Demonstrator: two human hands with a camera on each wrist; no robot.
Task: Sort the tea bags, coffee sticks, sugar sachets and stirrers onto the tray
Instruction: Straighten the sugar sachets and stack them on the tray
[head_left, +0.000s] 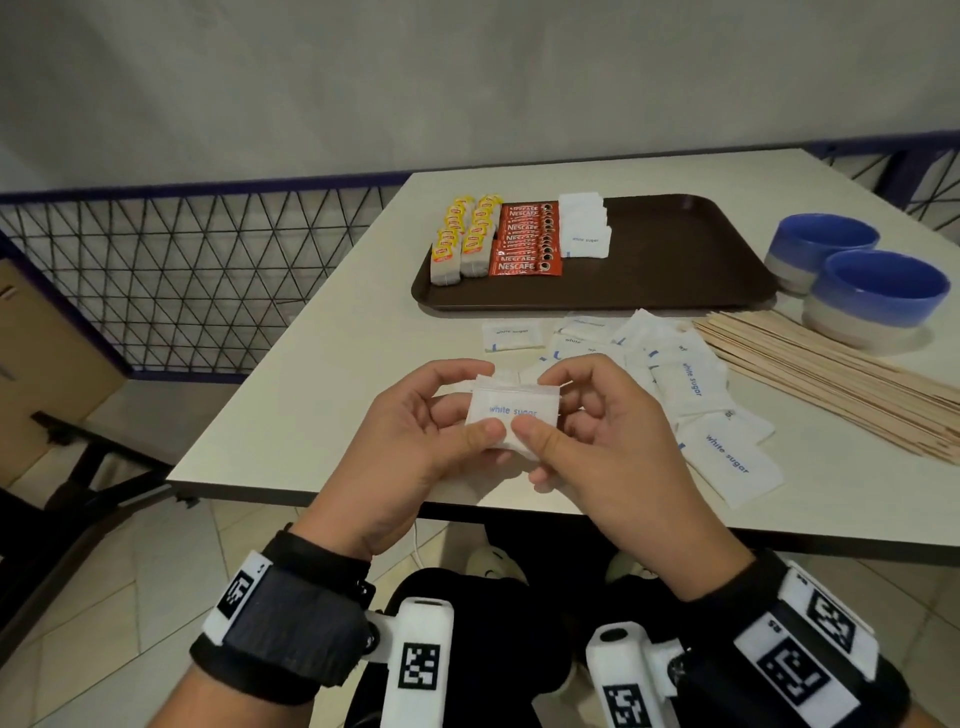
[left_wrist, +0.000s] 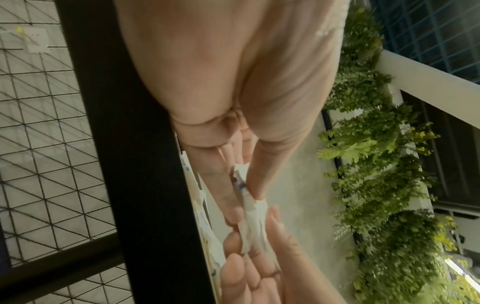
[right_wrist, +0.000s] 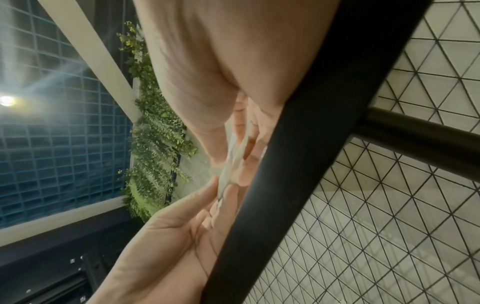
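Sachets: while both thumbs pinch them, small white sugar sachets (head_left: 511, 415) sit stacked near the tray (head_left: 675, 249)
Hands: left hand (head_left: 415, 421); right hand (head_left: 597, 431); both gripping
Tray: tea bags (head_left: 462, 239); coffee sticks (head_left: 527, 239); sugar stack (head_left: 584, 226)

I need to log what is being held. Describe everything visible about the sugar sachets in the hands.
The sugar sachets are a small stack of white paper packets, the top one printed "white sugar" in blue. They are held above the table's near edge, face up and tilted toward the camera. The left hand and right hand pinch them from either side, both thumbs pressing on the lower front edge. The left wrist view shows several thin layers edge-on; their count cannot be told.
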